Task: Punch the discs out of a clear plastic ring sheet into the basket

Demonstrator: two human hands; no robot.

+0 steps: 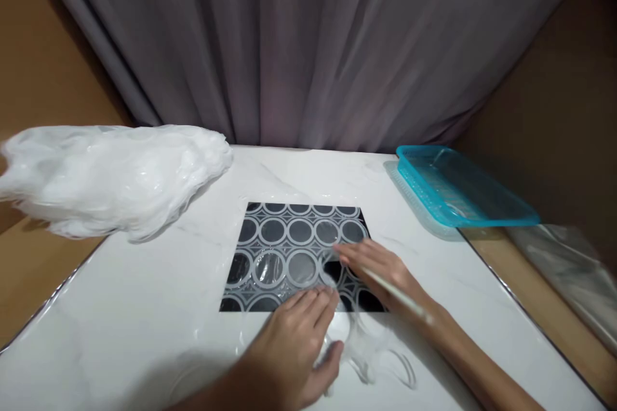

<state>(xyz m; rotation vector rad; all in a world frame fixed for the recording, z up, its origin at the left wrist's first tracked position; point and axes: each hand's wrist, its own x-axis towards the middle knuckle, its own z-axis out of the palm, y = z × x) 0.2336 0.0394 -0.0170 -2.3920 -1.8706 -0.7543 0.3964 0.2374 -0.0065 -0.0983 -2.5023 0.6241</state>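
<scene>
In the middle of the table lies a clear plastic sheet printed with pale rings point(302, 231), over a black rectangle. The film seems to extend past the black rectangle, with more rings showing faintly on the white near my wrists. My left hand point(301, 331) rests on the near edge of the sheet, fingers stretched out and thumb apart. My right hand point(378, 266) is closed around a thin, pale, stick-like tool point(398, 294) that slants back over the forearm. Its tip, near a ring on the right, is blurred, so I cannot make out its kind.
A pile of thin white translucent plastic point(120, 176) sits at the left back, overhanging the table's edge. At the right back stands a blue plastic basket point(463, 218), also over the edge. Crumpled clear plastic point(569, 270) lies beyond the right edge. A grey curtain point(289, 45) hangs behind.
</scene>
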